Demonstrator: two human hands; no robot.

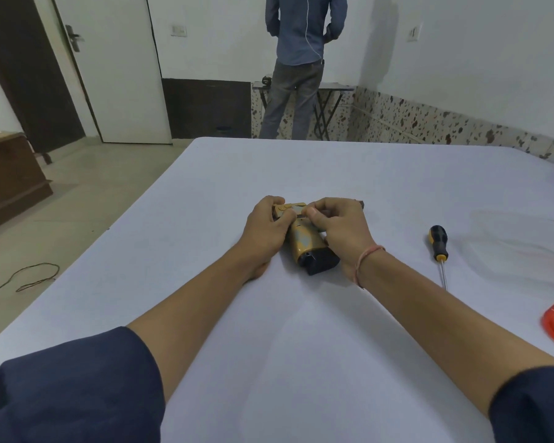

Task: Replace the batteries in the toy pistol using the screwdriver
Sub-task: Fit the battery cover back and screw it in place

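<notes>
The left hand (264, 228) is grasping the toy pistol (306, 239), the right hand (336, 225) is pinching its top. The screwdriver (438, 241) is lying untouched toward the table's (301, 330) right edge, and the swap is looking unfinished.

No legible text, label, brand, number or sign on anything in view

Plain domestic room: white door (125, 75), terrazzo skirting (429, 126), sheeted table (301, 330)

toy pistol (304, 241) on table (301, 330), screwdriver (438, 247) to its right
</notes>
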